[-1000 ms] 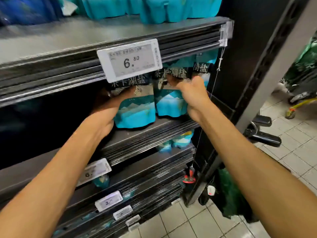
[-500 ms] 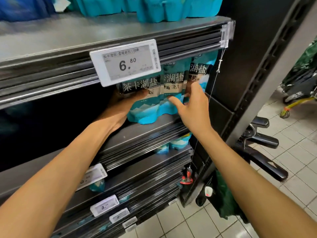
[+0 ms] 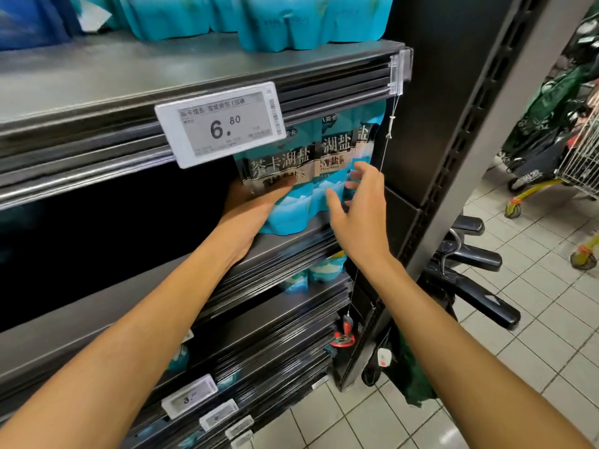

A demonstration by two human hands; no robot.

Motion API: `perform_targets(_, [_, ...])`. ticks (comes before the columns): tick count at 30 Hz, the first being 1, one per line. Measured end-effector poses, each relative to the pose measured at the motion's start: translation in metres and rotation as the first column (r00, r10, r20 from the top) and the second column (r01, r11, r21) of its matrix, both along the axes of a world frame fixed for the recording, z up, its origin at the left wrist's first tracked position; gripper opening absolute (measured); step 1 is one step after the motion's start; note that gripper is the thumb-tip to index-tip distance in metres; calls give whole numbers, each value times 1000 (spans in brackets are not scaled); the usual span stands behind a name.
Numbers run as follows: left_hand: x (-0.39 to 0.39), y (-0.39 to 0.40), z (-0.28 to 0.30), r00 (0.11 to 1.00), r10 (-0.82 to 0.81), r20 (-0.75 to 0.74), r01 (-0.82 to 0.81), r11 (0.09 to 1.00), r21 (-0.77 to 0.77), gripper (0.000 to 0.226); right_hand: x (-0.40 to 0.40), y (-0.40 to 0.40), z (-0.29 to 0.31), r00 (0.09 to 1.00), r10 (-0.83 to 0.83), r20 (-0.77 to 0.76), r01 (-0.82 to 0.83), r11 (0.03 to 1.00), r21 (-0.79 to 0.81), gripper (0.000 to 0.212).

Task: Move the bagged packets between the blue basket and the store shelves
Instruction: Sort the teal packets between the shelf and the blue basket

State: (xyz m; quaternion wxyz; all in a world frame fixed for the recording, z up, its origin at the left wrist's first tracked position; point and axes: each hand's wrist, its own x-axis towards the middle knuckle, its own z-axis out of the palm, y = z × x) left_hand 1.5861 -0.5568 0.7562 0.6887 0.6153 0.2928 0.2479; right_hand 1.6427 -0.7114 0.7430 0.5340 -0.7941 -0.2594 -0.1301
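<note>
3 teal salt packets stand in a row on the dark shelf, right between the 2 hands. The left hand is cupped round the left side of the front packet, fingers curled onto its face, so it's gripping that one. The right hand is just off the right side of the row, fingers spread and relaxed, holding nothing; can't tell if the fingertips actually touch the rightmost packet. Both arms reach forward and up into the shelf, left one from lower left, right one from lower right. Just above the left hand is 1 price tag reading 6.80. More teal bags sit on the shelf above both hands. A shopping cart is well off past the right hand.
</note>
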Motion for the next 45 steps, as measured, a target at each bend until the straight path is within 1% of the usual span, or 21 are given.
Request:
perform_targets(1, [-4,1,1,1000,-14,-4,14,1000,2,68,-3,-1,-1,1000,5,5,-5,1000,4,53])
perform_targets(2, [-8,2,1,1000,-27,1,27,1000,16,70,-6,-3,-3,1000,11,18,-11,1000,6,51])
perform_targets(5, [-24,3,-2,997,-81,3,80,994,80,68,-16,-11,-9,998,16,55,-16,1000,10,48])
perform_targets(7, [-36,5,-1,994,-82,-67,89,990,111,72,-22,-18,-12,998,14,62,-16,999,42,44])
perform_targets(9, [-49,6,2,989,-53,-140,84,972,220,84,-31,-24,-15,997,9,77,-15,996,83,38])
perform_targets(10, [-57,6,2,991,-57,-119,89,955,284,90,-35,-28,-17,997,19,77,-27,994,105,34])
perform_targets(11, [-68,4,0,995,-74,-64,91,941,325,91,-41,-32,-20,997,43,59,-51,990,130,30])
perform_targets(12, [-82,1,-1,997,-78,-6,75,937,340,88,-48,-36,-23,996,82,30,-86,984,158,25])
perform_targets(14, [-116,-6,-5,998,-14,64,-8,942,334,69,-64,-42,-30,982,186,-33,-176,963,202,15])
perform_targets(17, [-172,-18,-18,983,47,177,-112,921,374,47,-92,-45,-45,927,346,-145,-310,924,223,8])
perform_targets(19, [-207,-27,-32,962,72,262,-167,919,358,33,-112,-44,-56,864,444,-239,-391,889,238,8])
perform_targets(21, [-239,-37,-53,952,111,285,-211,914,346,16,-133,-42,-69,776,528,-344,-460,848,265,12])
perform_targets(24, [-288,-49,-97,951,216,220,-277,913,299,4,-163,-41,-94,664,597,-450,-541,799,262,19])
perform_targets(28, [-352,-69,-154,926,376,36,-373,896,242,22,-197,-45,-127,550,593,-588,-595,773,222,24])
perform_targets(30, [-377,-84,-175,904,426,-37,-406,883,237,27,-211,-49,-141,484,578,-656,-627,753,201,18])
perform_targets(33, [-406,-106,-201,854,507,-120,-483,856,183,26,-232,-61,-163,398,533,-746,-693,708,136,16])
perform_targets(35, [-421,-121,-216,821,547,-162,-530,837,137,21,-244,-73,-178,335,510,-792,-741,662,113,17])
perform_targets(37, [-433,-136,-227,776,595,-207,-587,803,108,21,-252,-82,-190,302,485,-821,-782,619,78,17])
perform_targets(41, [-456,-169,-235,634,717,-289,-737,674,57,22,-261,-91,-208,279,445,-851,-854,520,-8,20])
perform_targets(43, [-468,-190,-237,565,754,-335,-789,613,50,21,-267,-89,-215,236,446,-864,-903,429,-25,24])
perform_targets(45, [-483,-214,-241,506,763,-402,-822,568,44,20,-276,-84,-221,200,437,-877,-948,314,-60,30])
